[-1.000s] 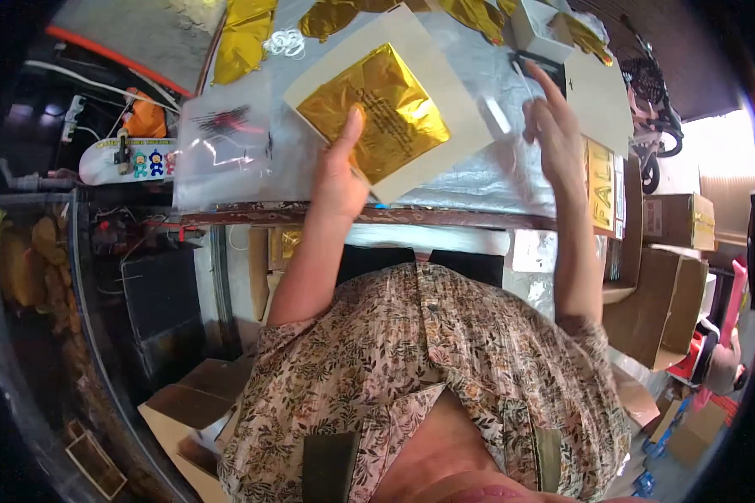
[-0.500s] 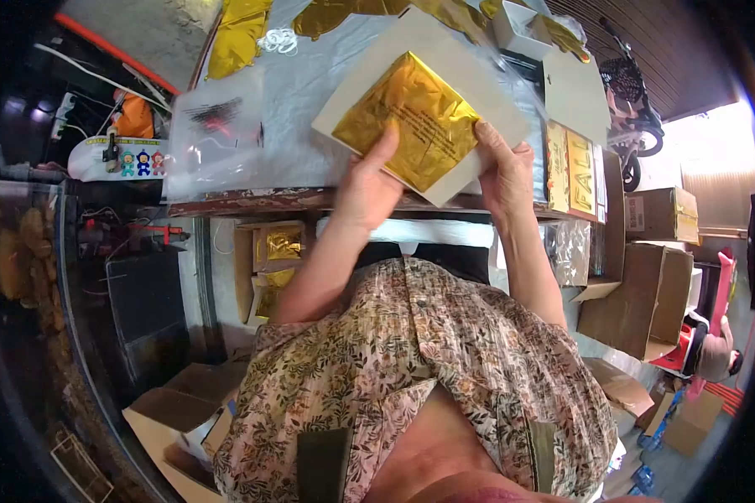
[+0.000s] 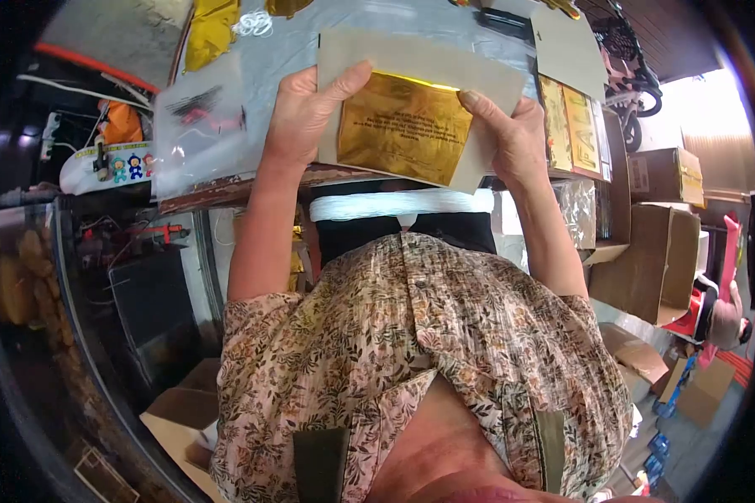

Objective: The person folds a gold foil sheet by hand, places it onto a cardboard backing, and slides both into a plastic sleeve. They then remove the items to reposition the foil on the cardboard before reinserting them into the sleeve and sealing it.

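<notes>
A pale flat card [image 3: 411, 52] is held up in front of me, just over the table's near edge. Against it lies a gold foil packet [image 3: 403, 130] with small dark print. My left hand [image 3: 310, 113] grips the card's left side, its thumb pressed near the packet's upper left corner. On the other side my right hand [image 3: 516, 134] pinches card and packet, the thumb on the packet's upper right corner. Fingers of both hands are partly hidden behind the card.
The table [image 3: 294, 42] has a pale plastic cover. On it are a clear plastic bag [image 3: 201, 126], white looped string [image 3: 253, 23], gold foil [image 3: 211, 33] and a printed FALL box [image 3: 579, 126]. Cardboard boxes [image 3: 642, 260] stand at right. Another person [image 3: 730, 318] is at far right.
The card and packet have turned so their edges are closer to level. My left hand has moved left and up to the card's side; the right hand keeps its corner.
</notes>
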`<state>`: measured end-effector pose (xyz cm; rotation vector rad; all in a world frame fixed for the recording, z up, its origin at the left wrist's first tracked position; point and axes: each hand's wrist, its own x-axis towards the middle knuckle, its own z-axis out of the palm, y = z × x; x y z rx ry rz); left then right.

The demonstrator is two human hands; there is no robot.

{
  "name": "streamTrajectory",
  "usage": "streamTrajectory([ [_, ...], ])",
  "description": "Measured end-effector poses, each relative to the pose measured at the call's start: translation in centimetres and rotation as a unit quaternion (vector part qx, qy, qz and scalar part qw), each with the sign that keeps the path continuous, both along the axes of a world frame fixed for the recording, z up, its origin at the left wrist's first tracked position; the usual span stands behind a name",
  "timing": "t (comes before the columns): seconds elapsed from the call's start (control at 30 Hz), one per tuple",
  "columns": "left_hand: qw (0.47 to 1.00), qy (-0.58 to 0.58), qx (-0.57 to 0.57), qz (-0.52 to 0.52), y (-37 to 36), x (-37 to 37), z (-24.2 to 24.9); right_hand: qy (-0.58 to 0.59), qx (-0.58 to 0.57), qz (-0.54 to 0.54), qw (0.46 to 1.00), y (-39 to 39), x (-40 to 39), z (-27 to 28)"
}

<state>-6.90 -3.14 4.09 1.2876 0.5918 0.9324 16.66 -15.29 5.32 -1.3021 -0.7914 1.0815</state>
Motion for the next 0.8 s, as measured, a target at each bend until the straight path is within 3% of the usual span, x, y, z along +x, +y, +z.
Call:
streamTrajectory([
  [0.13,0.997,-0.042,-0.064,0.001,-0.6,0.5,-0.4,0.033,0.009,0.004,0.999,0.0,0.8,-0.3],
  [0.23,0.997,-0.054,-0.052,0.023,-0.8,0.9,-0.4,0.089,0.068,0.053,0.992,0.4,1.8,-0.4],
  [0.37,0.998,-0.046,-0.035,-0.038,0.6,0.8,1.1,-0.014,0.070,0.027,0.997,1.3,2.7,1.6],
  [0.43,0.990,0.126,0.020,-0.060,0.6,0.7,2.3,-0.057,0.080,0.006,0.995,1.7,3.0,2.2],
  [0.57,0.991,0.107,0.054,-0.060,1.8,2.0,0.5,-0.167,0.069,0.030,0.983,3.2,4.7,1.8],
  [0.63,0.995,0.064,0.077,-0.024,2.0,2.3,-0.5,-0.245,0.208,-0.061,0.945,3.5,4.8,1.6],
  [0.67,0.994,0.072,0.084,-0.005,2.0,2.2,-1.0,-0.355,0.225,-0.127,0.898,3.1,4.9,1.9],
  [0.7,0.993,0.080,0.091,0.014,1.8,2.0,-1.5,-0.355,0.222,-0.123,0.900,2.4,4.7,2.5],
  [0.77,0.990,0.101,0.096,0.017,1.6,1.7,-2.4,-0.527,0.338,-0.149,0.766,1.0,3.9,3.9],
  [0.8,0.987,0.120,0.106,0.016,1.6,1.6,-2.7,-0.561,0.374,-0.112,0.730,0.9,4.0,3.6],
])
